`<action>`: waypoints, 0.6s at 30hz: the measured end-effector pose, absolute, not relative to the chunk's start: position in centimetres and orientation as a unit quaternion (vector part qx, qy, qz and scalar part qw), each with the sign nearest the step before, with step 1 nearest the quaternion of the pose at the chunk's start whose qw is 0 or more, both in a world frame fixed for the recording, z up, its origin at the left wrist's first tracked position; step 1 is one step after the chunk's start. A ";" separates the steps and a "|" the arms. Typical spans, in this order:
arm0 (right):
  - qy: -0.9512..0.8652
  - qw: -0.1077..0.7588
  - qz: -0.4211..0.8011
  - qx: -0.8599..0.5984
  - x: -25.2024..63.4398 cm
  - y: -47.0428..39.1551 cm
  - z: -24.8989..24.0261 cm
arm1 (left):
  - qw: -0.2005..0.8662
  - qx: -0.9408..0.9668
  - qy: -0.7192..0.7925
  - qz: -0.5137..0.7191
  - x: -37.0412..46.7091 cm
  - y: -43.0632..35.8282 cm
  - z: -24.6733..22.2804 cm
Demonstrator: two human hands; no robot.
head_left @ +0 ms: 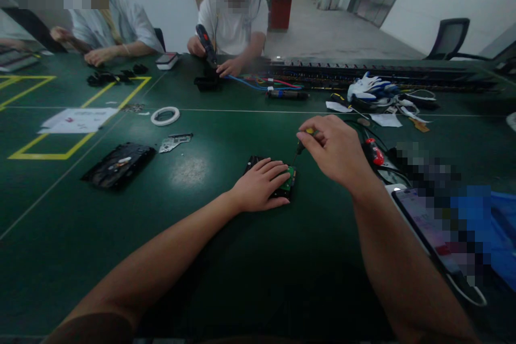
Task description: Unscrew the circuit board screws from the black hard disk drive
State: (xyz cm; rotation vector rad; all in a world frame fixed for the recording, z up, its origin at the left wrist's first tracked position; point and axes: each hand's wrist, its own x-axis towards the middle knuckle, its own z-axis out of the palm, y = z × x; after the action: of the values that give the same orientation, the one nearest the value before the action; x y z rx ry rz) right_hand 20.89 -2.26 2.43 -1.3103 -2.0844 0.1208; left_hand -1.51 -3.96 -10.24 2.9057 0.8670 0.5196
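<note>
A black drive-like device (287, 191) with a green circuit board lies on the green table. My left hand (260, 185) rests flat across it, fingers spread, covering much of its surface. Above and to the right, my right hand (332, 150) pinches a small screwdriver (300, 146) with a yellow-topped dark handle. The thin shaft points down to the board's right rear edge; whether the tip touches is too small to tell.
Another black device (119, 164), a metal piece (176, 142) and a white ring (165, 115) lie left. A phone (427, 226), red-handled tool (374, 151) and gloves (368, 87) are right. Across the table (201, 134), a person (236, 21) holds a power tool (206, 45); another person (121, 21) sits left.
</note>
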 end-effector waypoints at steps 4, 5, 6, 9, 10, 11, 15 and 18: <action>-0.801 0.332 0.045 -0.496 21.1 -2.2 2.4 | 0.030 0.945 0.279 0.170 -1.5 -4.0 -10.2; -0.796 0.336 0.046 -0.502 21.1 -2.2 2.4 | 0.029 0.945 0.279 0.170 -1.5 -4.0 -10.2; -0.790 0.339 0.047 -0.508 21.1 -2.3 2.5 | 0.028 0.944 0.280 0.170 -1.5 -4.0 -10.2; -0.786 0.336 0.051 -0.516 20.9 -2.5 2.4 | 0.026 0.943 0.284 0.169 -1.5 -4.0 -10.2; -0.789 0.332 0.051 -0.514 20.8 -2.5 2.4 | 0.027 0.943 0.285 0.170 -1.5 -4.0 -10.2; -0.793 0.330 0.049 -0.509 20.7 -2.6 2.4 | 0.028 0.942 0.286 0.173 -1.4 -4.1 -10.2; -0.809 0.331 0.036 -0.485 20.4 -2.6 2.2 | 0.040 0.928 0.307 0.206 -1.4 -4.3 -10.1; -0.815 0.326 0.033 -0.478 20.2 -2.6 2.1 | 0.050 0.912 0.332 0.237 -1.5 -4.4 -10.1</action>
State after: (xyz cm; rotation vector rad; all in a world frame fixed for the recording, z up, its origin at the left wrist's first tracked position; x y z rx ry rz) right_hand 20.25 -2.57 2.12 -1.2519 -2.1356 0.0873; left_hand -1.45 -4.39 -10.07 2.7766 1.0104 0.7227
